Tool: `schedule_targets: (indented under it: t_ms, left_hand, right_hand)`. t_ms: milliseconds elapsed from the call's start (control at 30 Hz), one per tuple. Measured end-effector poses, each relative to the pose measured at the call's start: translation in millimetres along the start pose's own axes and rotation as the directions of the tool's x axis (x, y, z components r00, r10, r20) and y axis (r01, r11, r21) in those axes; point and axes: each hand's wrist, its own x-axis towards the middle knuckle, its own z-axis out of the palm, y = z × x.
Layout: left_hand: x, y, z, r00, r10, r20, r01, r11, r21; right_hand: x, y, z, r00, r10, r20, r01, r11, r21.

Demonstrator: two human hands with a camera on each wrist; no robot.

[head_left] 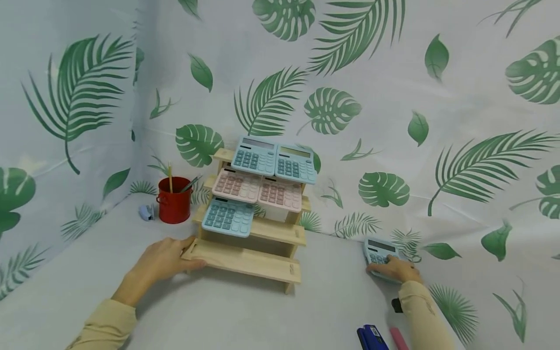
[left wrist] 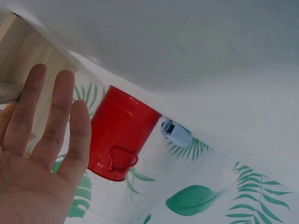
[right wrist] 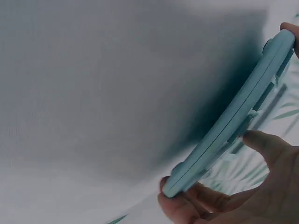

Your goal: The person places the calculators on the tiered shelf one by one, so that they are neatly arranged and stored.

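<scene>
A stepped wooden rack (head_left: 249,262) stands on the table with two blue calculators (head_left: 273,158) on the top step, two pink ones (head_left: 258,187) below, and one blue one (head_left: 228,217) on the third. My left hand (head_left: 168,257) rests with straight fingers against the rack's (left wrist: 23,65) lowest left end. My right hand (head_left: 391,268) grips another blue calculator (head_left: 379,252) at the right; in the right wrist view the calculator (right wrist: 233,121) is lifted off the cloth, thumb and fingers (right wrist: 261,144) around its edges.
A red tin cup (head_left: 174,200) with a pencil stands left of the rack, a small blue stapler (head_left: 146,212) beside it. A dark blue stapler (head_left: 372,338) and a pink item (head_left: 398,338) lie near the front right. Leaf-print cloth covers table and walls.
</scene>
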Motion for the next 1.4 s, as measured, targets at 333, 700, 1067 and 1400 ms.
schedule_targets:
  t_ms: [333,700,1067,1400]
  left_hand:
    - [-0.9,0.8,-5.4,1.000,0.026,0.013,-0.026,1.000,0.008]
    - [-2.1,1.2,-8.3,0.999,0.007,0.053,-0.007,1.000,-0.005]
    - [0.9,-0.3,-12.2,0.999,0.021,0.040,-0.021,1.000,-0.009]
    - [-2.0,3.0,-10.1,0.998,0.042,0.045,-0.041,0.999,-0.019]
  right_hand:
    - [-39.9,-45.7,-11.0,0.979,-0.183,-0.091,0.184,0.983,-0.003]
    - [-126.9,-131.6,-16.9,0.894,-0.407,-0.189,0.409,0.912,-0.033]
    - [-167.1,-211.5,-16.6,0.819,-0.551,-0.160,0.541,0.834,-0.109]
    - [-155.3,-269.2,7.7,0.848,-0.455,-0.271,0.440,0.890,-0.118]
